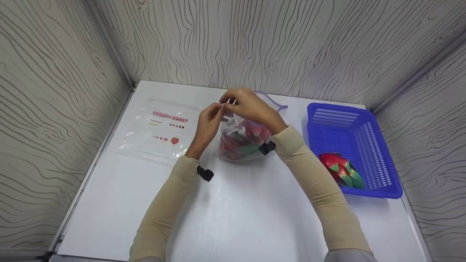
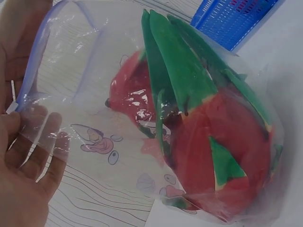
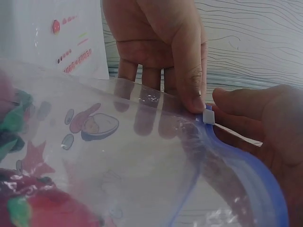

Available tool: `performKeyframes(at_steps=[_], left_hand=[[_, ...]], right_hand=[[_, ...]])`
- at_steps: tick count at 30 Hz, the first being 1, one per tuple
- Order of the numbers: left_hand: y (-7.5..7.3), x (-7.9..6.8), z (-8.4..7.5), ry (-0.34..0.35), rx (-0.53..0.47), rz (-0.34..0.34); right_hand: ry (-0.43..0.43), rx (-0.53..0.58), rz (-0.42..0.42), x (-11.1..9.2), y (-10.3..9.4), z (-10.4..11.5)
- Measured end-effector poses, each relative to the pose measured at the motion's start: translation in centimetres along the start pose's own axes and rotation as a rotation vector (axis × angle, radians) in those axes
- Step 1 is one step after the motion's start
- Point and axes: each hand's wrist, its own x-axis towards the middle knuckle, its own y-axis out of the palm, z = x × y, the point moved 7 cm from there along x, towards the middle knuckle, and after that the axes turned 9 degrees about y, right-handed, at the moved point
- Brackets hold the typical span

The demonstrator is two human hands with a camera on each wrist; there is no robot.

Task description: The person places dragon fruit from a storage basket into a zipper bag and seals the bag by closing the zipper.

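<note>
A clear slider zip bag (image 1: 240, 142) with a blue-purple zip edge stands mid-table, holding red and green dragon fruit pieces (image 2: 208, 142), seemingly models. My left hand (image 1: 210, 122) pinches the bag's top corner, its thumb beside the white slider (image 3: 208, 116) and its other fingers spread behind the film. My right hand (image 1: 251, 105) meets it at the same corner, thumb and fingers around the zip edge by the slider. Right of the slider, the bag's mouth gapes, as the right wrist view shows. Cartoon prints mark the film.
A flat clear bag (image 1: 164, 127) with red print lies on the left of the white table (image 1: 233, 218). On the right stands a blue plastic basket (image 1: 380, 156) with another red and green dragon fruit (image 1: 340, 169) inside. Wood-patterned panels (image 1: 240, 43) wall the table.
</note>
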Motion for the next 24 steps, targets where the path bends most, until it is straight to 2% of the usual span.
performKeyframes(at_steps=[10,14,17,24], left_hand=[[0.2,-0.2,0.0,0.01,-0.007,0.015],[0.3,-0.2,0.1,0.025,-0.056,0.007],[0.3,-0.3,0.1,0.029,-0.09,-0.005],[0.3,-0.3,0.1,0.023,-0.102,-0.017]], right_hand=[[0.061,0.007,0.0,-0.4,-0.1,-0.9],[0.082,-0.004,-0.021,-0.6,-0.3,-1.2],[0.078,0.006,-0.049,-0.7,-0.5,-1.4],[0.03,0.023,-0.115,-0.9,-0.7,-1.7]])
